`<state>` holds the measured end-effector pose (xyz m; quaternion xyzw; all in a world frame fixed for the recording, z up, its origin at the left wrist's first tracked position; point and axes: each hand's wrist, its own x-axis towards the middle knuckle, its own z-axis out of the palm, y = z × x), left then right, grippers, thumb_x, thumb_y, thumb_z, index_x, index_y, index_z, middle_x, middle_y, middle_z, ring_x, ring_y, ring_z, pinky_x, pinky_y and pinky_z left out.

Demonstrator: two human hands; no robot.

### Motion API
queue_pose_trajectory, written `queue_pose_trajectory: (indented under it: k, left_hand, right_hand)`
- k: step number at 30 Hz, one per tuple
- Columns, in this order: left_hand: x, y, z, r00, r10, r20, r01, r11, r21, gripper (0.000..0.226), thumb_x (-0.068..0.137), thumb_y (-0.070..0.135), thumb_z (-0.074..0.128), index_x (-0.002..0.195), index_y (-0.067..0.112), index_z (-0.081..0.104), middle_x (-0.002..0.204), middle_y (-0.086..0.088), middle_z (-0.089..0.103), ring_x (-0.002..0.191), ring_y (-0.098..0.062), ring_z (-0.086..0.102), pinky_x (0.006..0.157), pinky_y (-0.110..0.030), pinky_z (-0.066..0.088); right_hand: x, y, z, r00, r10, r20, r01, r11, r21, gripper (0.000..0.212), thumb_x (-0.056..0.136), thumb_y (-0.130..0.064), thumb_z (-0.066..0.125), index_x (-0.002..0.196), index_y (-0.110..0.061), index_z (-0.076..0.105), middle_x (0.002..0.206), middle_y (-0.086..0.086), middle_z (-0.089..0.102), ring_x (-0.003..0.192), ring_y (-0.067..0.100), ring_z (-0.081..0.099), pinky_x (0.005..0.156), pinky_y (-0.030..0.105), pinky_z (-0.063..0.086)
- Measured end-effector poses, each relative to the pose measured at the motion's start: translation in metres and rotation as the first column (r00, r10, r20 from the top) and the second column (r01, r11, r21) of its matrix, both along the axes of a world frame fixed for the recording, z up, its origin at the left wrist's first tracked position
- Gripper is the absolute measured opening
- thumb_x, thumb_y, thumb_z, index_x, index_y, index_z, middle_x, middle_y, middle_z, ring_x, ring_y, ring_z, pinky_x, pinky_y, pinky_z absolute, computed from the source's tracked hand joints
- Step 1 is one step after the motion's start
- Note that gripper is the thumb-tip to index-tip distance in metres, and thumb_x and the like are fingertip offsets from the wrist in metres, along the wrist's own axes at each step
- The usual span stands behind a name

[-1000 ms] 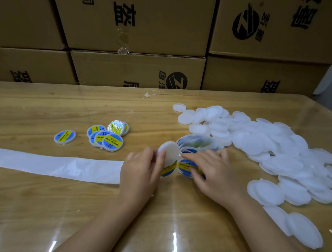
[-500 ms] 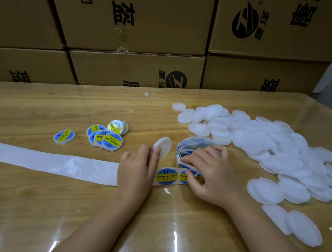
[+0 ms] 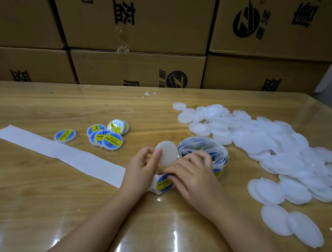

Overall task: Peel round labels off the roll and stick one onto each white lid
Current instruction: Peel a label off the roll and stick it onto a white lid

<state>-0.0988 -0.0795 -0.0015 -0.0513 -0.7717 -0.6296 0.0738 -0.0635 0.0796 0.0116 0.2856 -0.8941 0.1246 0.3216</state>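
The job looks to be in its early part. On the left half of the bench (image 3: 35, 205) lie the finished pieces: one labelled lid (image 3: 65, 135) on its own and, near it, a small overlapping cluster of labelled lids (image 3: 108, 137), perhaps half a dozen in all. Against that, the pile of bare lids (image 3: 268, 146) spreads over the right half of the bench towards its right edge and runs to many dozens, so by far the greater share is left to do.

The step in hand looks like peeling the next label. The left hand (image 3: 141, 169) has its grip pinched on a white lid (image 3: 168, 154), held tilted on edge above the bench's middle. The right hand (image 3: 193, 179) bends its fingers down over the right edge of a blue-and-yellow label (image 3: 162, 183). The label sits on the backing strip (image 3: 59, 153), whose bare length trails off toward the left edge. Whether the right grip has caught the label's edge I cannot tell, as the fingertips cover it. The label roll (image 3: 205, 150), loosely wound, stands just behind the right hand. Cardboard boxes (image 3: 139, 24) are stacked beyond the far edge.
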Motion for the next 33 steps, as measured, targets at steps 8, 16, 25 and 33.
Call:
queue_pose_trajectory:
  k: [8,16,25,33]
  left_hand:
    - [-0.003,0.001,0.0,0.999,-0.01,0.04,0.01,1.0,-0.001,0.021,0.093,0.031,0.053,0.074,0.022,0.055,0.045,0.007,0.055,0.043,-0.004,0.048,0.049,-0.021,0.039]
    - [0.002,0.002,0.002,0.996,-0.079,-0.037,0.079,0.997,-0.012,0.019,0.092,0.03,0.054,0.08,0.016,0.056,0.044,0.007,0.049,0.044,-0.005,0.043,0.047,-0.018,0.037]
    - [0.009,0.003,0.004,0.981,-0.137,-0.14,0.134,0.99,-0.032,0.014,0.091,0.021,0.057,0.078,0.015,0.054,0.04,0.008,0.048,0.041,-0.005,0.04,0.045,-0.016,0.036]
    - [0.008,0.003,0.005,0.976,-0.18,-0.12,0.179,0.984,-0.016,0.016,0.089,0.022,0.059,0.075,0.019,0.052,0.039,0.008,0.05,0.04,-0.002,0.044,0.046,-0.015,0.037]
  right_hand:
    - [-0.001,0.001,0.0,0.999,0.03,0.012,-0.028,0.996,-0.083,0.008,0.084,-0.017,0.066,0.087,-0.022,0.071,0.083,-0.014,0.066,0.081,0.016,0.059,0.095,0.038,0.031]
    - [0.003,-0.004,0.003,0.987,0.144,0.067,-0.129,0.973,-0.194,0.021,0.09,-0.019,0.051,0.086,-0.018,0.071,0.083,-0.014,0.068,0.078,0.015,0.057,0.089,0.038,0.034]
    - [0.003,-0.007,0.002,0.958,0.259,0.126,-0.211,0.928,-0.307,0.019,0.09,-0.019,0.053,0.086,-0.017,0.071,0.085,-0.013,0.069,0.082,0.008,0.056,0.084,0.037,0.038]
    - [0.007,-0.009,0.007,0.935,0.308,0.177,-0.228,0.902,-0.366,0.021,0.089,-0.02,0.052,0.084,-0.014,0.071,0.083,-0.012,0.069,0.082,0.007,0.057,0.085,0.036,0.037]
